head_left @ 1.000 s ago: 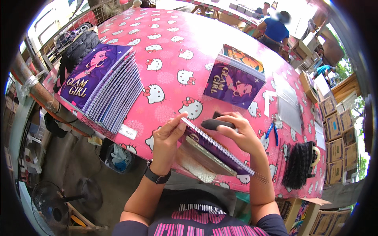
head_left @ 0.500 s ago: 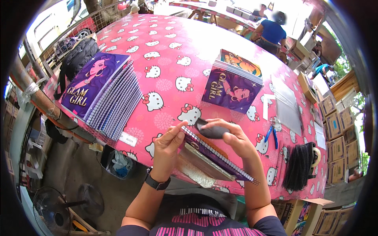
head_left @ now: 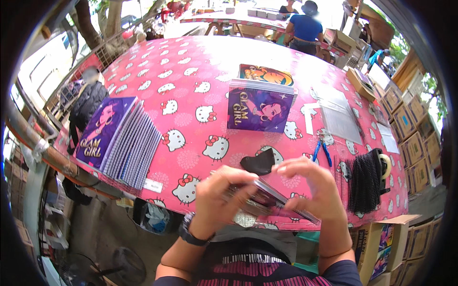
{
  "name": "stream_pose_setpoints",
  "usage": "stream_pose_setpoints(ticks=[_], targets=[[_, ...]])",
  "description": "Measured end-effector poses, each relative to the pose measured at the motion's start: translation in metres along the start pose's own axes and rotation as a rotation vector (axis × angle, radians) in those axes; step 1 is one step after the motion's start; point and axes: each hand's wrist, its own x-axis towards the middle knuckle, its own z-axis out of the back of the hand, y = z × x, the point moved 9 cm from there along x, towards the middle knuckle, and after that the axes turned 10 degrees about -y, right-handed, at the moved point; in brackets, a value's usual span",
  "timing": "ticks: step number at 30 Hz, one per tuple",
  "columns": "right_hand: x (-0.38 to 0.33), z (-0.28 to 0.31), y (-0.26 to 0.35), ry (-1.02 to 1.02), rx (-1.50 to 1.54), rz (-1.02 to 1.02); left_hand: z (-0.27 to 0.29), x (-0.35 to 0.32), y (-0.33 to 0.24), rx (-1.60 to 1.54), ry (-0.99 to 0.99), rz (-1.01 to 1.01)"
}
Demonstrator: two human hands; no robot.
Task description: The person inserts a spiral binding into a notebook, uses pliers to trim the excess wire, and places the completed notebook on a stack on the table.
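My left hand (head_left: 220,198) and my right hand (head_left: 314,187) both grip a spiral-bound notebook (head_left: 267,201) held edge-on just above the near edge of the pink patterned table (head_left: 191,95). The notebook is blurred and mostly covered by my fingers. A small black object (head_left: 260,162) lies on the table just beyond my hands. Ahead of it sits a stack of purple-covered notebooks (head_left: 260,107).
A fanned pile of purple notebooks (head_left: 119,138) lies at the table's left. Black binding coils (head_left: 365,181), a tape dispenser (head_left: 384,164), blue-handled pliers (head_left: 322,150) and clear sheets (head_left: 338,119) lie right. Cardboard boxes (head_left: 410,143) line the right side. A person in blue (head_left: 305,26) sits beyond.
Both hands have pulled the notebook nearer to my body and tilted it more edge-on. My right hand left the black object, which now lies uncovered on the table.
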Motion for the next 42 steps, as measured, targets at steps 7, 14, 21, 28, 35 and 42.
stream_pose_setpoints(ticks=[7,14,21,28,35,42], targets=[[-0.025,0.012,0.032,-0.172,-0.008,0.106,-0.039,-0.010,-0.049,0.045,0.118,-0.246],[-0.023,0.010,0.044,-0.110,0.028,0.229,-0.046,-0.019,-0.040,-0.101,0.197,-0.098],[-0.025,0.015,0.058,-0.173,-0.159,0.311,-0.047,-0.021,-0.035,-0.183,0.115,-0.059],[-0.017,0.012,0.046,-0.215,-0.141,0.226,-0.027,-0.009,-0.038,0.284,0.156,-0.378],[-0.008,0.078,0.016,-0.635,-0.010,0.215,0.235,0.030,-0.132,0.863,-0.907,-0.638],[0.011,0.027,-0.038,-0.361,-0.030,0.015,0.301,0.167,-0.217,1.364,-0.533,-0.836]])
